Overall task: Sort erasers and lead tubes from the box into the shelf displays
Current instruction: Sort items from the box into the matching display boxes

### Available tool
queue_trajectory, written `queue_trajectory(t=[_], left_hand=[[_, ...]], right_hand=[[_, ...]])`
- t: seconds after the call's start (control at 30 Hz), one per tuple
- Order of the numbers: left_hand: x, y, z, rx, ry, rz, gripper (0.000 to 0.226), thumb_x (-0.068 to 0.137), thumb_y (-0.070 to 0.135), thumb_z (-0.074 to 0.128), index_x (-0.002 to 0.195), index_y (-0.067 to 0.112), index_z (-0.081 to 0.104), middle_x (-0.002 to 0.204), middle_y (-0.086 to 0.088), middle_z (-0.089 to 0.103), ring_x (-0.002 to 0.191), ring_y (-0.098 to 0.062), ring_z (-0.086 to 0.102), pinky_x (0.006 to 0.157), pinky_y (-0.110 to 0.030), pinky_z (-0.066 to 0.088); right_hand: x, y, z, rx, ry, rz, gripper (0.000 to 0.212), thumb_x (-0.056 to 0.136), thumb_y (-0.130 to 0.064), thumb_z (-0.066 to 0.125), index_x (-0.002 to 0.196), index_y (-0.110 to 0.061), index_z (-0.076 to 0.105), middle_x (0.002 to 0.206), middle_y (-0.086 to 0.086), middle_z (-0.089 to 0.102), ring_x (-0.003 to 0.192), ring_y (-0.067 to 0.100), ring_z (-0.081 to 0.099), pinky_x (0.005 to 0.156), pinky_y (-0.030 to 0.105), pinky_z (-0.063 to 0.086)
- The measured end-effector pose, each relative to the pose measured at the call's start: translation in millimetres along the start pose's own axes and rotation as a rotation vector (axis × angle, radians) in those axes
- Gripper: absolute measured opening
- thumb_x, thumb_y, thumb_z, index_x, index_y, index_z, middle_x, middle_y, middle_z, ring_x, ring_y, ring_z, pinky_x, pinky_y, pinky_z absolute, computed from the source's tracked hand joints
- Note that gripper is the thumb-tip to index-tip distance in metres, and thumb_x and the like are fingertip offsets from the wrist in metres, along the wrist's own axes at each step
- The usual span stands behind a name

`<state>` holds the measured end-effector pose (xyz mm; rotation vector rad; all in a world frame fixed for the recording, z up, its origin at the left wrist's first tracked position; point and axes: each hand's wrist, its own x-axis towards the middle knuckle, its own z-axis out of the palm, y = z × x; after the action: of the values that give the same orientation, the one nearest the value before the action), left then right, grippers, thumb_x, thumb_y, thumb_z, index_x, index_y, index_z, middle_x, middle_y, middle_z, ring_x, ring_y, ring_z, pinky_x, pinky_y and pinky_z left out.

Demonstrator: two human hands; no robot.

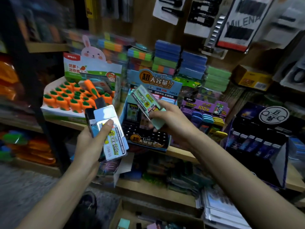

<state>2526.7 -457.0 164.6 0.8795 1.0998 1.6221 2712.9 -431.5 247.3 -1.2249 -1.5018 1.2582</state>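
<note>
lead tube pack (146,100), pale green, is pinched between the thumb and fingers of the right hand (166,116), its long axis slanting from upper left down to lower right. the left hand (91,142) grips a stack of packs (110,129), thumb pressed across the top one. just beneath and behind the right hand sits the blue display box (148,143), dark slots showing, so the right hand is plainly the nearer. i'd judge the pack needs turning to line up with a slot. the carrot eraser display (71,100) stands to the left, and the cardboard box (127,210) lies below the shelves.
</note>
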Motion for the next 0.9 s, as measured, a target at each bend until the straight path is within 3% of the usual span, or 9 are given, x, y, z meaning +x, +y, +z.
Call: queue_trajectory(t=[0.17, 0.27, 0.43, 0.57, 0.77, 0.9], left_hand=[[5, 5, -29, 0.027, 0.034, 0.027, 0.007, 0.083, 0.029, 0.064, 0.09, 0.028, 0.065, 0.08, 0.015, 0.074, 0.071, -0.003, 0.07, 0.051, -0.016, 0.052], [7, 8, -40, 0.012, 0.05, 0.043, 0.007, 0.083, 0.028, 0.064, 0.09, 0.027, 0.065, 0.078, 0.014, 0.074, 0.068, -0.003, 0.07, 0.048, -0.015, 0.05], [9, 11, -48, 0.006, 0.05, 0.056, 0.02, 0.076, 0.033, 0.066, 0.095, 0.025, 0.065, 0.081, 0.013, 0.074, 0.07, -0.004, 0.07, 0.05, -0.015, 0.051], [9, 10, -46, 0.012, 0.036, 0.05, 0.02, 0.077, 0.031, 0.067, 0.096, 0.025, 0.065, 0.081, 0.013, 0.074, 0.071, -0.005, 0.07, 0.05, -0.015, 0.051], [5, 10, -43, 0.017, 0.003, 0.046, 0.019, 0.079, 0.029, 0.067, 0.097, 0.024, 0.064, 0.084, 0.011, 0.074, 0.073, -0.006, 0.071, 0.052, -0.015, 0.051], [4, 11, -41, 0.023, -0.008, 0.041, 0.02, 0.078, 0.031, 0.067, 0.097, 0.025, 0.064, 0.084, 0.012, 0.074, 0.074, -0.006, 0.071, 0.052, -0.015, 0.051]], right_hand=[[34, -21, 9, -0.435, 0.208, -0.22, 0.022, 0.079, -0.019, 0.074, 0.092, -0.01, 0.059, 0.084, 0.01, 0.066, 0.068, 0.018, 0.062, 0.055, 0.029, 0.048], [52, -25, 11, -0.703, 0.245, -0.324, 0.023, 0.08, -0.023, 0.074, 0.09, -0.01, 0.058, 0.086, 0.01, 0.067, 0.072, 0.019, 0.06, 0.055, 0.026, 0.04], [72, -17, 19, -1.051, 0.274, -0.442, 0.029, 0.081, -0.03, 0.072, 0.1, -0.012, 0.06, 0.095, 0.009, 0.066, 0.087, 0.027, 0.059, 0.062, 0.032, 0.038], [83, -6, 27, -1.154, 0.255, -0.456, 0.031, 0.083, -0.032, 0.07, 0.104, -0.013, 0.058, 0.098, 0.011, 0.064, 0.094, 0.03, 0.055, 0.062, 0.03, 0.029], [85, -8, 27, -1.133, 0.171, -0.425, 0.028, 0.079, -0.028, 0.074, 0.097, -0.01, 0.062, 0.093, 0.011, 0.067, 0.089, 0.031, 0.059, 0.063, 0.031, 0.032], [86, -11, 26, -1.162, 0.148, -0.411, 0.032, 0.08, -0.03, 0.073, 0.105, -0.011, 0.064, 0.099, 0.009, 0.068, 0.095, 0.03, 0.06, 0.073, 0.034, 0.039]])
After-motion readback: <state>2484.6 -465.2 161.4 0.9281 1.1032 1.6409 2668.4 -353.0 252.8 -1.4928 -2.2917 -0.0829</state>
